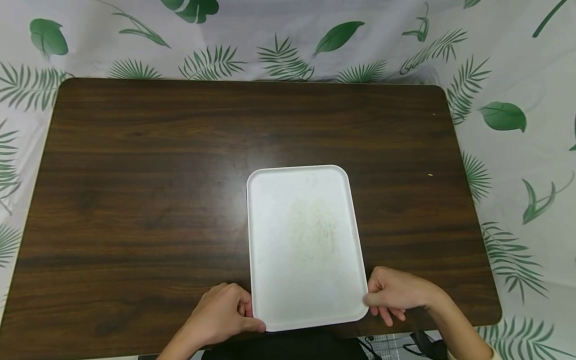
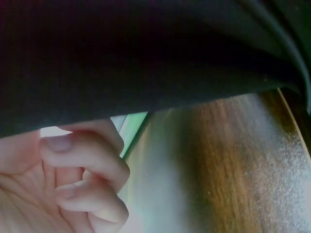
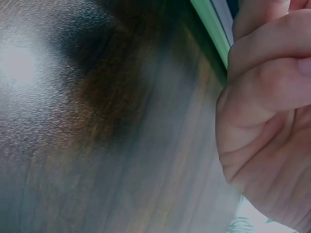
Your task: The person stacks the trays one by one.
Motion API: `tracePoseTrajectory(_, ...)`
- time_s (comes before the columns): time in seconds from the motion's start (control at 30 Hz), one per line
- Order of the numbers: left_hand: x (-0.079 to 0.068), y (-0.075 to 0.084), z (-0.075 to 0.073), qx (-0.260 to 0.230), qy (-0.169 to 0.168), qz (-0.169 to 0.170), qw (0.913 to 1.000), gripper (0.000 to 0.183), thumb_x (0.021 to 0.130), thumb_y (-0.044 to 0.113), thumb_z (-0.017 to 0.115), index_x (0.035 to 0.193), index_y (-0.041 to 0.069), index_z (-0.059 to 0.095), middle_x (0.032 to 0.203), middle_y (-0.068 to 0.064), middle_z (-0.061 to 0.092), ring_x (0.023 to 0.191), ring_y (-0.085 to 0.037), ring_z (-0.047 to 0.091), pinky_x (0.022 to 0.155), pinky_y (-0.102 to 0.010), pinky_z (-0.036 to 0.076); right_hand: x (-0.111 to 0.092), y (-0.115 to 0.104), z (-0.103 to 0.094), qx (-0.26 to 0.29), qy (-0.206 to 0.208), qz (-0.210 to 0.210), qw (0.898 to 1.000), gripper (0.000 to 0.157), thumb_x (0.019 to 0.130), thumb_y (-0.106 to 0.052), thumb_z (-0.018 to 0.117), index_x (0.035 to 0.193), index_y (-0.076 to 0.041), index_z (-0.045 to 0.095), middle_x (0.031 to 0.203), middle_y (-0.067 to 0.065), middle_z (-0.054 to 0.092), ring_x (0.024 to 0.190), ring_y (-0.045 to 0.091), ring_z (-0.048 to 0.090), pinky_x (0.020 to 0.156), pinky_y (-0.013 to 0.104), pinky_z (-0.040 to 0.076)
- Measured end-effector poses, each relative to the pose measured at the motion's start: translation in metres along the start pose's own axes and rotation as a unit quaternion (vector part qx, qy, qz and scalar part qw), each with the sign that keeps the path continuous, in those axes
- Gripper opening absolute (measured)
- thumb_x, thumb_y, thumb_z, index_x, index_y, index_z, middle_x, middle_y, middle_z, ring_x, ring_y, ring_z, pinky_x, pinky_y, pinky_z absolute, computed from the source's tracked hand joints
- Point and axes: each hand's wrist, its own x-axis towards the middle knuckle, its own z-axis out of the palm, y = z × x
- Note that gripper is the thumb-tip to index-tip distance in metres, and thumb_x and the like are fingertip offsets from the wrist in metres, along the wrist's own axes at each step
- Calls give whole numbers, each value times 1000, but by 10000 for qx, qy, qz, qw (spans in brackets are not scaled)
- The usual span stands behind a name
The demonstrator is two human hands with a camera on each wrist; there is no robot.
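A white rectangular tray with rounded corners and a raised rim lies near the front edge of the table, faint brownish marks on its middle. At its near left corner my left hand pinches the rim, thumb toward the front and fingers curled beside the edge. My right hand grips the near right corner with thumb and curled fingers. In the left wrist view, curled fingers show beneath a dark, blurred shape. The right wrist view has the right hand's curled fingers beside a greenish-white tray edge.
The dark wood-grain table extends left, right and beyond the tray. Tiny pale specks lie at its right side. White leaf-patterned cloth surrounds the back and sides. Black cables and a dark object lie below the front edge.
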Motion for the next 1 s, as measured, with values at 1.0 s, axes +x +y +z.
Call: tracePoseTrajectory(1.0, 2, 1, -1, 194, 33, 109, 9997, 35, 67, 56, 79, 54, 31, 58, 49, 17, 48, 49, -3, 45, 45, -25, 34, 0, -7, 1, -257, 305, 382, 9985, 31, 88, -7, 55, 58, -2, 62, 41, 3, 55, 27, 7, 43, 29, 19, 33)
